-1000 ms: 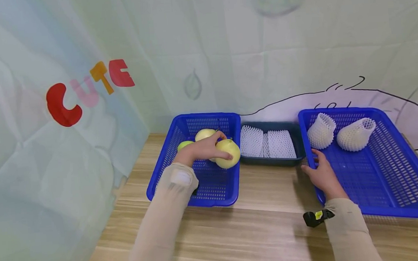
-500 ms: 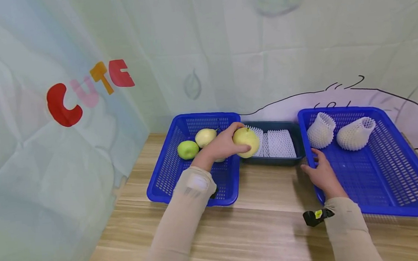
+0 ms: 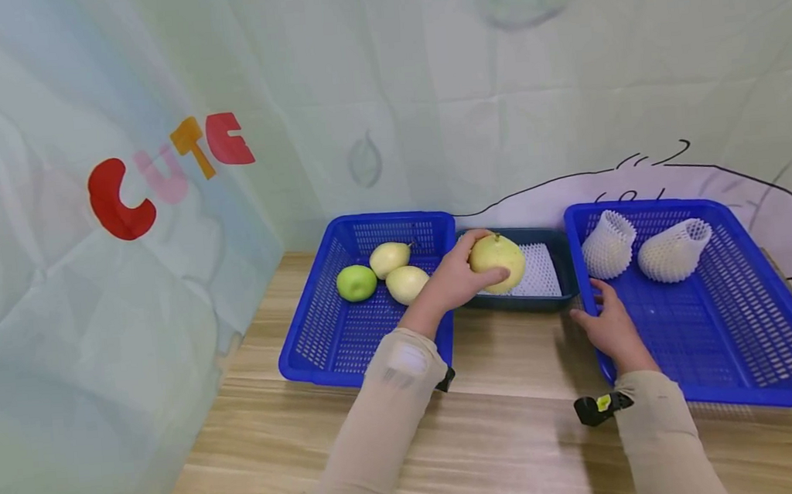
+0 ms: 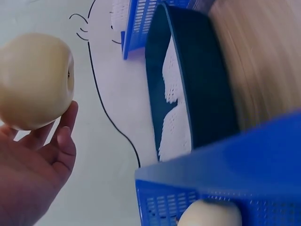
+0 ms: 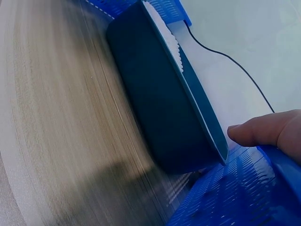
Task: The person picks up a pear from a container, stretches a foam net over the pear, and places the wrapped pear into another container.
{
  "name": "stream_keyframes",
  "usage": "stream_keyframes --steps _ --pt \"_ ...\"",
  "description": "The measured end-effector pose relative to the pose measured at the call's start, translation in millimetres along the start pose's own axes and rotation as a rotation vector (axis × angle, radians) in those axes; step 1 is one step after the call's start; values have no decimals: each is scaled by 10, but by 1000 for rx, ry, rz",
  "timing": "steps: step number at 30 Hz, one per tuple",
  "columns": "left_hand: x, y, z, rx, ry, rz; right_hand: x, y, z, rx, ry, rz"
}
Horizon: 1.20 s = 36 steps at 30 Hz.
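Note:
My left hand [image 3: 456,281] holds a round yellow pear [image 3: 499,262] by its sides, stem upward, over the dark green tray [image 3: 562,265] in the head view. In the left wrist view the pear [image 4: 35,80] sits in the fingers, raised beside the tray. White foam net sleeves [image 3: 536,270] lie flat in the tray, partly hidden behind the pear. My right hand [image 3: 612,331] rests at the left rim of the larger blue basket [image 3: 701,397], thumb [image 5: 261,131] stretched outward. Two white foam-sleeved pieces [image 3: 608,246] stand at that basket's back.
The smaller blue basket [image 3: 294,367] on the left contains two pale yellow pears [image 3: 407,285] and a green fruit [image 3: 356,283]. All containers stand in a row on the wooden table [image 3: 507,416], against a printed cloth backdrop [image 3: 425,82].
My left hand has carried the pear rightward, out from over the left basket to above the green tray. The right hand has stayed at the basket's rim.

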<state>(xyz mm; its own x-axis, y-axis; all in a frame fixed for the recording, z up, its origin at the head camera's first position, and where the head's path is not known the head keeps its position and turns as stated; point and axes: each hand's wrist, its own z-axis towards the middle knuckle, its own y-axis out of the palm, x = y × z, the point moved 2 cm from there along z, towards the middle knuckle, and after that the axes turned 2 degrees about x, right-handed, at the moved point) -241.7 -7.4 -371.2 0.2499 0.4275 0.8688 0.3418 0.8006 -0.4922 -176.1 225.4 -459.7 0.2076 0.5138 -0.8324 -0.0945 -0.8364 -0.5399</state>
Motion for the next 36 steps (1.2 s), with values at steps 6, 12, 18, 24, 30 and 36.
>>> stream_keyframes --steps 6,12,18,24,30,36 --pt "-19 125 -13 6 -7 17 -9 -5 -9 -3 6 2" --pt "-50 309 -10 54 26 -25 -11 -25 -12 1 12 7" --pt "-196 553 -61 127 -98 15 -17 -19 0 6 -3 9" --pt "-363 750 -105 179 -180 54 -25 -10 5 14 -4 16" --pt "-535 915 -165 195 -256 10 -19 -8 14 14 -3 19" --pt "-666 1031 -212 210 -309 -7 -19 -4 10 14 7 24"
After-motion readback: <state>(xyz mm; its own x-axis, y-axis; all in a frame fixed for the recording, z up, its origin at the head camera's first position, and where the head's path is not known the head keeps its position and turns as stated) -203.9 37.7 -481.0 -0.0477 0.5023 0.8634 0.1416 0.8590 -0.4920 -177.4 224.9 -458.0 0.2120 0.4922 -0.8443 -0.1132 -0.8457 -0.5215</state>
